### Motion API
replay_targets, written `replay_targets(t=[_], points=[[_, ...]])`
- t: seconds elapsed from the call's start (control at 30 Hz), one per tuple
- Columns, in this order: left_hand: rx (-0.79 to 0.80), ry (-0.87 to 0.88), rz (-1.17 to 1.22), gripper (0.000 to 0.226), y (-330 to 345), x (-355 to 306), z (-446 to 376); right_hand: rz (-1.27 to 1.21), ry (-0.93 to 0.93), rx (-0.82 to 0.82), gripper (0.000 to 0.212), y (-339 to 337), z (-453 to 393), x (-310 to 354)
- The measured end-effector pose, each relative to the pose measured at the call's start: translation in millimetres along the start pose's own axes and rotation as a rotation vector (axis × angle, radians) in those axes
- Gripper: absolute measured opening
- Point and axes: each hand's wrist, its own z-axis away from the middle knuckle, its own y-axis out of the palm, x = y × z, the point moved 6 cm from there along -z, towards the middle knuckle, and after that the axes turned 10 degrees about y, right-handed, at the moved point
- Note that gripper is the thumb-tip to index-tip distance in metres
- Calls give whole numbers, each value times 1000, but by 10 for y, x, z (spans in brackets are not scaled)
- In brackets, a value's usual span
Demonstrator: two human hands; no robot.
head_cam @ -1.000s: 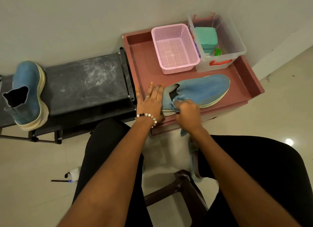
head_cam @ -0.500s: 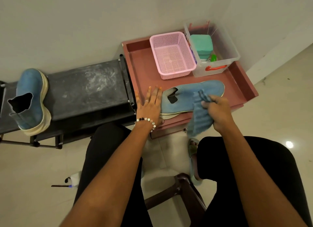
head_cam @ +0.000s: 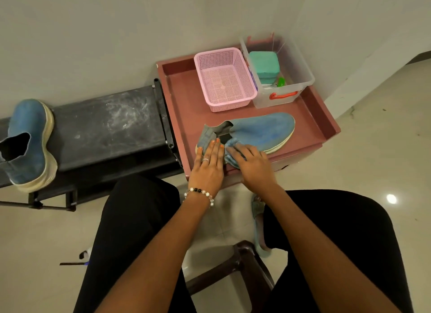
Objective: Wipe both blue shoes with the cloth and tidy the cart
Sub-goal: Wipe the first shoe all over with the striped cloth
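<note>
- Two hands down on one blue shoe (head_cam: pixel 261 130), lying on its side on the pink cart tray (head_cam: pixel 186 98), heel end under the palms, toe pointing away to the right
- Left hand (head_cam: pixel 207 170) spread flat, fingers straight, pressing the heel and collar, most likely to pin the shoe against the rubbing
- Right hand (head_cam: pixel 253 166) just beside it, fingers laid over the bunched cloth (head_cam: pixel 229 157), pressing it on the shoe's near side by the sole; full grip or mere press not clear
- Second blue shoe (head_cam: pixel 28 144) well off to the left of the left hand, on the black bench (head_cam: pixel 112 126), apparently waiting its turn
- Beyond the fingertips: pink basket (head_cam: pixel 225 79) and clear box (head_cam: pixel 300 79), close behind the shoe
- Open tray floor ahead of the left hand; raised rim near the toe limits long strokes rightward; near tray edge right under the wrists
</note>
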Motion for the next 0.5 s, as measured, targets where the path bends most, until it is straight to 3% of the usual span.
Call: replay_targets(t=[0.1, 0.2, 0.3, 0.4, 0.5], points=[[-2, 1, 6, 55, 0, -25, -30, 154, -19, -47, 63, 16, 13, -235], [9, 26, -4, 53, -20, -25, -79, 263, 252, -25, 47, -71, -4, -499], [27, 24, 9, 49, -9, -24, -134, 49, 473, 106, 52, -92, -74, -247], [67, 59, 10, 49, 12, -18, -146, -180, 176, 201, 55, 26, -100, 175], [86, 65, 13, 47, -18, -2, -147, -60, 27, 163, 66, -38, -70, -256]])
